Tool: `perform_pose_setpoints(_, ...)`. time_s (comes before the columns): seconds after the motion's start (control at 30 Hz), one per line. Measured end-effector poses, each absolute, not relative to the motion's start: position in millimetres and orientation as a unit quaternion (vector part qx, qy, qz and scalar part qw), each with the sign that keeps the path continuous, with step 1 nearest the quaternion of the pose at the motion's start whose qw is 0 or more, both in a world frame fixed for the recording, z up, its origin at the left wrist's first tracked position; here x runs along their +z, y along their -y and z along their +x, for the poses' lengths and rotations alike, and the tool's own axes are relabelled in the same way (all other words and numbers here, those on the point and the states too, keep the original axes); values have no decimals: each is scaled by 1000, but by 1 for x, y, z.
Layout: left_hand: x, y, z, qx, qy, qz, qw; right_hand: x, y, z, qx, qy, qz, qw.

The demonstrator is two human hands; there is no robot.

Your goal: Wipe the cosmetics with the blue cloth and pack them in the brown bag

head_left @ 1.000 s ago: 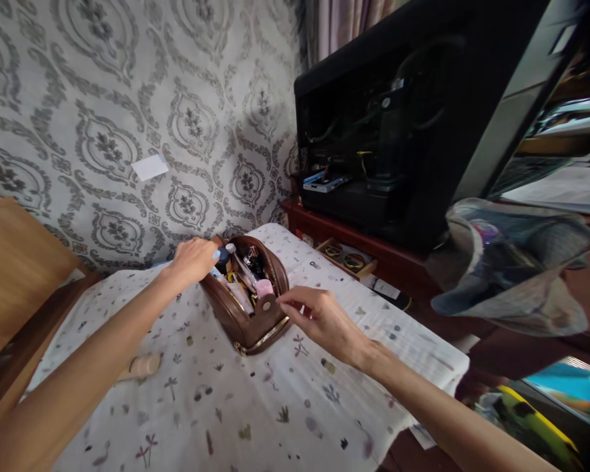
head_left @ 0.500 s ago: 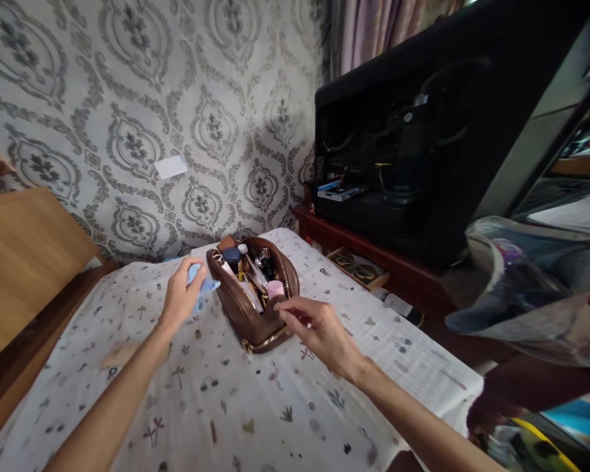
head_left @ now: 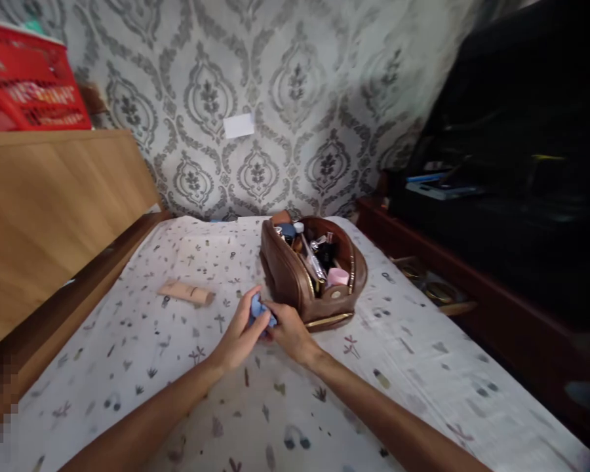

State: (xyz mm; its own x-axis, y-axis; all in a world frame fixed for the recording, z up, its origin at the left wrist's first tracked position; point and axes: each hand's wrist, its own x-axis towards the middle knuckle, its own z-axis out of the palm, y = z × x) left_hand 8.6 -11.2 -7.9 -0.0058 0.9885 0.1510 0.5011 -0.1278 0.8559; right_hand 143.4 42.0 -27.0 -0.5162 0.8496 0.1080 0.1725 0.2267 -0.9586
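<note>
My left hand (head_left: 236, 339) has its fingers closed round a small light-blue object (head_left: 258, 307), whose kind I cannot make out. My right hand (head_left: 294, 333) meets it from the other side, its fingertips closed on the object's right edge. Just beyond my hands stands a brown toiletry bag (head_left: 288, 278), unzipped and full of small cosmetics. Inside it are a pink cylindrical item (head_left: 337, 276) near the front and a dark blue rounded item (head_left: 288, 231) towards the back. Left of my hands, a beige squeeze tube (head_left: 185, 292) lies on the patterned white cloth (head_left: 177, 393).
A wooden panel (head_left: 59, 216) borders the cloth on the left, with a red basket (head_left: 34, 85) above it. To the right are a dark red wooden ledge (head_left: 432, 262), an open drawer (head_left: 459, 307) with round items, and a large black case (head_left: 511, 183). Patterned wallpaper covers the back wall.
The view has swung left. My right hand has moved from the bag's front rim to the light-blue object, which my left hand still holds; both hands are now together in front of the bag.
</note>
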Motion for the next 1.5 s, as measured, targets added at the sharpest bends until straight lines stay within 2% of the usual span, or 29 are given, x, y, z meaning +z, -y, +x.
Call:
perform_pose_setpoints(0.1,-5,18,-2,386,-582,656,286,-35,-53,132,547,685,-365,314)
perform_pose_setpoints(0.27,1,16,-23,386,-605,645,262,-34,-51,111,566,647,-379,343)
perform_pose_setpoints(0.33,4,12,-40,388,-632,638,205,-35,-45,103,598,627,-355,352)
perform_pose_setpoints(0.43,8,1,-80,379,-647,660,49,-41,-38,96,613,619,-343,350)
perform_pose_setpoints(0.53,3,-12,-124,277,-688,668,-59,-49,-34,94,593,639,-354,337)
perform_pose_setpoints(0.63,-7,-21,-151,157,-720,674,-57,-55,-32,92,578,650,-369,327)
perform_pose_setpoints(0.83,-17,-26,-140,78,-727,679,-72,-66,-32,90,545,667,-390,324)
perform_pose_setpoints(1.1,-22,-14,-66,135,-699,702,8,-68,-35,104,585,646,-374,317)
perform_pose_setpoints(1.23,-23,-12,-52,191,-676,711,28,-71,-37,116,610,598,-373,362)
perform_pose_setpoints(1.4,-34,-6,-49,299,-567,766,-51,-70,-41,123,629,578,-347,388)
perform_pose_setpoints(1.5,-41,-5,-44,307,-486,812,-100,-70,-41,125,629,583,-339,388)
